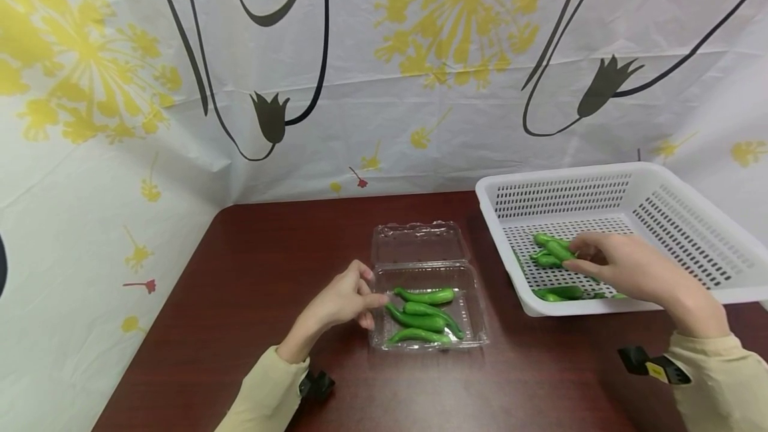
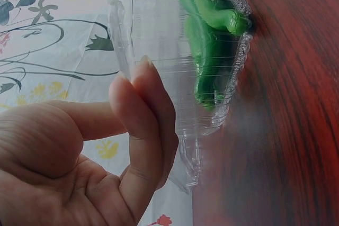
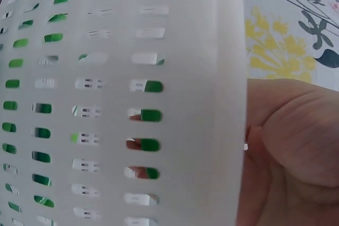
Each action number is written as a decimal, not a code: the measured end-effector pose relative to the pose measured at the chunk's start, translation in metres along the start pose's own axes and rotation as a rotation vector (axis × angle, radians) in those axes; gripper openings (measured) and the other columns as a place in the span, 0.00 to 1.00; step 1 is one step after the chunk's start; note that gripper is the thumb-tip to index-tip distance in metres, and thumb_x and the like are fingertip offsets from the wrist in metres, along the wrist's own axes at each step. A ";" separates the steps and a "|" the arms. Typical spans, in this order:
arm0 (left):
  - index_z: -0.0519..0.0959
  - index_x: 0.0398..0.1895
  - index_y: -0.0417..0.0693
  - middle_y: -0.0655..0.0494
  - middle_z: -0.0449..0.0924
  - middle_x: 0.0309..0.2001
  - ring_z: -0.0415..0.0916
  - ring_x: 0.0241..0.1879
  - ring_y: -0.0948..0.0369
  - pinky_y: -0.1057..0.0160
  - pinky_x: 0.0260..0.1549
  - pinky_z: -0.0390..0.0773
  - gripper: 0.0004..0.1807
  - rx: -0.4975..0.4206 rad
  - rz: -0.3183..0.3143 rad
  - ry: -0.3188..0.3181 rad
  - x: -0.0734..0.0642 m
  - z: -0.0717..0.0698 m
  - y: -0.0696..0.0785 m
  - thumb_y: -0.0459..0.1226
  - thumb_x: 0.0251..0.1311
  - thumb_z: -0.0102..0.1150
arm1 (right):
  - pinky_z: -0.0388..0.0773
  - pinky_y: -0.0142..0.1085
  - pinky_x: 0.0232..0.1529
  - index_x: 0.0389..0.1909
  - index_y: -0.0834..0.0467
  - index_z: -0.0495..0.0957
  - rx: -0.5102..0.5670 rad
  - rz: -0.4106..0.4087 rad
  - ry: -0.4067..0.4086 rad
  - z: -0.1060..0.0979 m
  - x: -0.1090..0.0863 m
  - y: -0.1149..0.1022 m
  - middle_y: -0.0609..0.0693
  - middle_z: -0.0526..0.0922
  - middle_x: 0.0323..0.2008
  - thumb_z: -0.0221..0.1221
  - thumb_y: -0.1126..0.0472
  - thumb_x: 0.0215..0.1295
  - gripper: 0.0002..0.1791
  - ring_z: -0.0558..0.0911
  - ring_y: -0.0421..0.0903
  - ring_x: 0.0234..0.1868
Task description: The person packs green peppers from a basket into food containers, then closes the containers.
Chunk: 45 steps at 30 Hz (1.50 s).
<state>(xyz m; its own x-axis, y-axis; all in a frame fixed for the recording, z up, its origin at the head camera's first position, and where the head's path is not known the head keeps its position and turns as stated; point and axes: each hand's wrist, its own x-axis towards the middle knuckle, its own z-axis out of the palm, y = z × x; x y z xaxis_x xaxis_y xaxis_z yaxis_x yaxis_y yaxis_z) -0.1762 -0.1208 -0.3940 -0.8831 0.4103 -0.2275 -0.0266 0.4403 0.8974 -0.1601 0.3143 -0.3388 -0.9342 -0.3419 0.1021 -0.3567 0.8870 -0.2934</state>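
Observation:
My left hand (image 1: 345, 295) is at the left edge of a clear plastic clamshell box (image 1: 477, 305), its fingers bent and one reaching over the rim. In the left wrist view its fingertips (image 2: 148, 72) lie against or just in front of the box wall; the thumb tip is hidden. Several green chili peppers (image 1: 429, 309) lie side by side in the box, whose lid (image 1: 417, 245) is folded back. Inside the white basket, my right hand (image 1: 630, 265) has thumb and fingers around the end of a green chili pepper (image 1: 559, 250). The basket wall (image 3: 217, 104) hides those fingertips in the right wrist view.
The white slotted basket (image 1: 501, 245) stands at the right, with more green chili peppers (image 1: 558, 293) near its front wall. Both rest on a dark red-brown wooden table (image 1: 288, 245). A flower-patterned white sheet (image 1: 372, 105) hangs behind and at the left.

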 end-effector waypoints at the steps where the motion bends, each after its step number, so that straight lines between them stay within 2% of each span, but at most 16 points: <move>1: 0.64 0.54 0.32 0.39 0.81 0.31 0.80 0.16 0.58 0.58 0.27 0.84 0.23 0.000 -0.001 0.000 0.000 0.000 0.000 0.32 0.66 0.65 | 0.78 0.40 0.34 0.43 0.59 0.83 -0.002 -0.005 0.002 0.000 0.000 -0.001 0.39 0.82 0.31 0.68 0.56 0.65 0.12 0.80 0.38 0.32; 10: 0.64 0.53 0.32 0.40 0.81 0.30 0.80 0.16 0.59 0.58 0.26 0.84 0.23 0.008 0.006 0.009 0.000 0.001 0.000 0.32 0.66 0.66 | 0.78 0.38 0.33 0.44 0.62 0.83 0.021 -0.022 0.010 0.001 0.002 -0.007 0.39 0.82 0.30 0.68 0.58 0.65 0.13 0.79 0.36 0.31; 17: 0.64 0.53 0.32 0.40 0.80 0.29 0.77 0.15 0.61 0.51 0.24 0.84 0.22 0.017 0.005 0.022 0.001 0.001 -0.001 0.32 0.65 0.66 | 0.80 0.37 0.34 0.44 0.61 0.83 0.062 -0.050 0.018 0.002 0.001 -0.011 0.39 0.83 0.31 0.68 0.59 0.65 0.11 0.81 0.35 0.32; 26: 0.65 0.53 0.33 0.41 0.81 0.29 0.78 0.15 0.61 0.59 0.25 0.83 0.22 0.037 -0.001 0.024 0.000 0.002 0.001 0.33 0.65 0.66 | 0.79 0.38 0.32 0.42 0.60 0.83 0.046 -0.106 0.078 0.005 0.001 -0.018 0.38 0.82 0.29 0.70 0.61 0.62 0.11 0.80 0.34 0.30; 34: 0.65 0.53 0.33 0.42 0.81 0.29 0.77 0.15 0.62 0.52 0.26 0.84 0.23 0.043 -0.002 0.022 -0.001 0.002 0.001 0.33 0.65 0.66 | 0.80 0.41 0.34 0.43 0.59 0.83 0.030 -0.124 0.079 0.007 0.003 -0.024 0.39 0.82 0.30 0.70 0.60 0.61 0.12 0.81 0.37 0.32; 39: 0.64 0.53 0.32 0.41 0.80 0.29 0.76 0.14 0.62 0.52 0.25 0.84 0.23 0.037 0.002 0.020 -0.001 0.002 0.001 0.32 0.65 0.66 | 0.80 0.40 0.34 0.44 0.58 0.84 0.028 -0.169 0.088 0.010 0.005 -0.027 0.37 0.83 0.31 0.70 0.60 0.61 0.12 0.81 0.36 0.32; 45: 0.64 0.53 0.33 0.41 0.80 0.29 0.76 0.14 0.62 0.52 0.24 0.84 0.23 0.039 0.000 0.020 0.000 0.002 0.001 0.32 0.65 0.66 | 0.80 0.41 0.36 0.47 0.57 0.84 0.034 -0.180 0.088 0.011 0.006 -0.033 0.36 0.83 0.32 0.70 0.59 0.63 0.13 0.81 0.36 0.34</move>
<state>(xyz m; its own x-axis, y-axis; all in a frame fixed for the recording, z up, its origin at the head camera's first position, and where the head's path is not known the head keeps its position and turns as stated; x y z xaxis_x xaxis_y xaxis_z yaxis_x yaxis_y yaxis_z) -0.1754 -0.1192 -0.3939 -0.8925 0.3940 -0.2196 -0.0090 0.4712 0.8820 -0.1540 0.2792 -0.3389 -0.8530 -0.4642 0.2385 -0.5190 0.8023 -0.2948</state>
